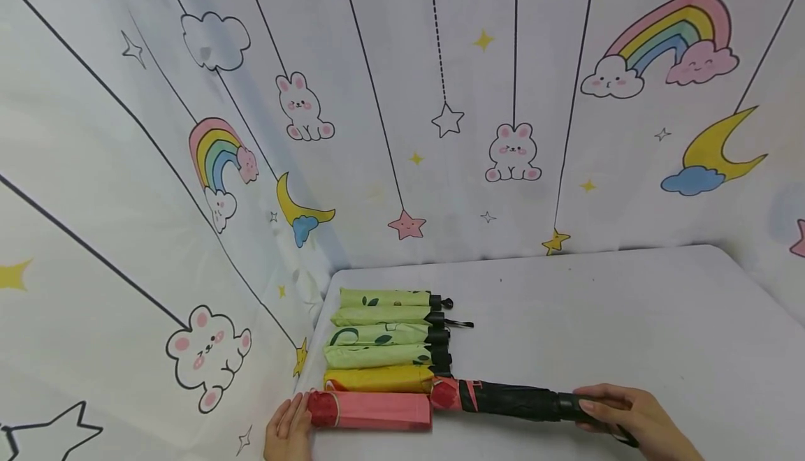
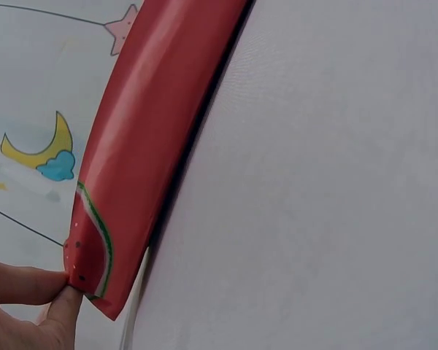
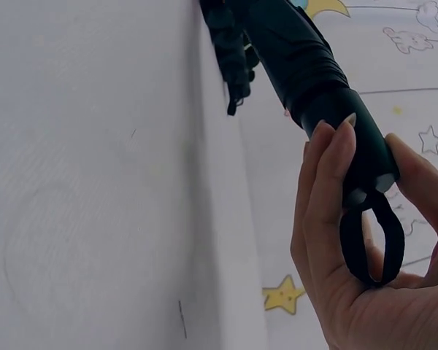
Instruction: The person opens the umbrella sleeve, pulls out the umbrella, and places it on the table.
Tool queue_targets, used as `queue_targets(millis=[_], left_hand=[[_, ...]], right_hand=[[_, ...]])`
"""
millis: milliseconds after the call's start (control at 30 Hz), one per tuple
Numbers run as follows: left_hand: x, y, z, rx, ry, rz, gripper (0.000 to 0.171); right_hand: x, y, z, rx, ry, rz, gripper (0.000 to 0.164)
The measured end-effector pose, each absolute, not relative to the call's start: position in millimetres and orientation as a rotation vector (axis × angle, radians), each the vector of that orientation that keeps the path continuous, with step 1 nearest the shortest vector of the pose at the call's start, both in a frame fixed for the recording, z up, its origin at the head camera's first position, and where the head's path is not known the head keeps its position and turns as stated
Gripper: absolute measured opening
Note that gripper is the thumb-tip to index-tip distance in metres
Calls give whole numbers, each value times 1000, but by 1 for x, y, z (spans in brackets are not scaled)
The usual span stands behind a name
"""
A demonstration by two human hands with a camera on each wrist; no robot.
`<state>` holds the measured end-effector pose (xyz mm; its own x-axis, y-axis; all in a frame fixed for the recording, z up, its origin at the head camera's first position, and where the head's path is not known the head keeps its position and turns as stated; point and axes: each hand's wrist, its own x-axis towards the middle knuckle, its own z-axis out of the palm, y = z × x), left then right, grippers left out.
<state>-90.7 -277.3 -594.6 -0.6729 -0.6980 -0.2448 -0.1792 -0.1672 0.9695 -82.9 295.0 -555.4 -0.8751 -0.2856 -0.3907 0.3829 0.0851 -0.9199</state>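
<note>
Fingers gripping! Right hand (image 1: 636,415) holds black umbrella (image 1: 516,401), left hand (image 1: 289,427) pinches pink sleeve (image 1: 383,411); green umbrellas (image 1: 377,317) toward twelve o'clock.

Long smooth pink sleeve (image 1: 383,411), watermelon print (image 1: 323,408) at left | level, lower centre-left of frame | slim folded black umbrella (image 1: 518,401) with pink tip (image 1: 444,394) | handle (image 1: 569,406) rightward, lower centre-right, tip by sleeve's right end

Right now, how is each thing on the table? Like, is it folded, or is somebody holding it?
Green umbrellas: all four folded, lying in a row.
Yellow umbrella: folded, lying beside them.
Pink cover: pinched at one end by the left hand.
Black umbrella: folded, one end at the cover, handle held by the right hand.
Strap: looped.
</note>
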Motion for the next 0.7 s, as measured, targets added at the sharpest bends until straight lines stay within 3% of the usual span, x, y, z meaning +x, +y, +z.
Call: queue_targets(millis=[700], left_hand=[[-94, -273, -595, 1069, -1756, -1820, 62]], right_hand=[[-77, 332, -572, -12, 1941, -1710, 48]])
